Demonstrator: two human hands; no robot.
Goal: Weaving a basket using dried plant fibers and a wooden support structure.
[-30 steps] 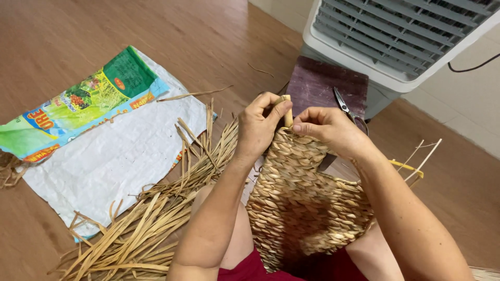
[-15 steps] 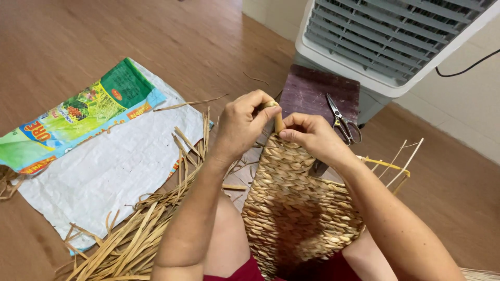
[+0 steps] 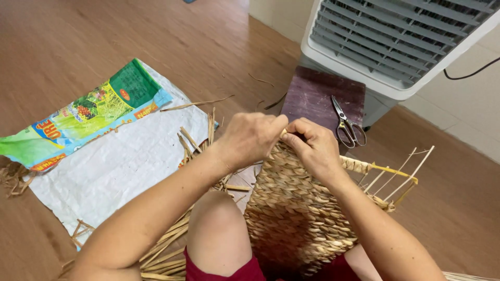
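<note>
Basket (image 3: pixel 297 213) lies over wooden floor (image 3: pixel 78 41), near white sack (image 3: pixel 120 171) and cooler (image 3: pixel 396 41).

Brown wood-look floor (image 3: pixel 78 36), white air cooler (image 3: pixel 396 41), pale wall (image 3: pixel 463 119)

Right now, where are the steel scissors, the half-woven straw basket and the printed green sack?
Steel scissors (image 3: pixel 348 126), head view: on the pivot, lying on the dark wooden stool.
Half-woven straw basket (image 3: pixel 297 208), head view: middle of the woven wall.
Printed green sack (image 3: pixel 99 112), head view: on its coloured printed end.
</note>
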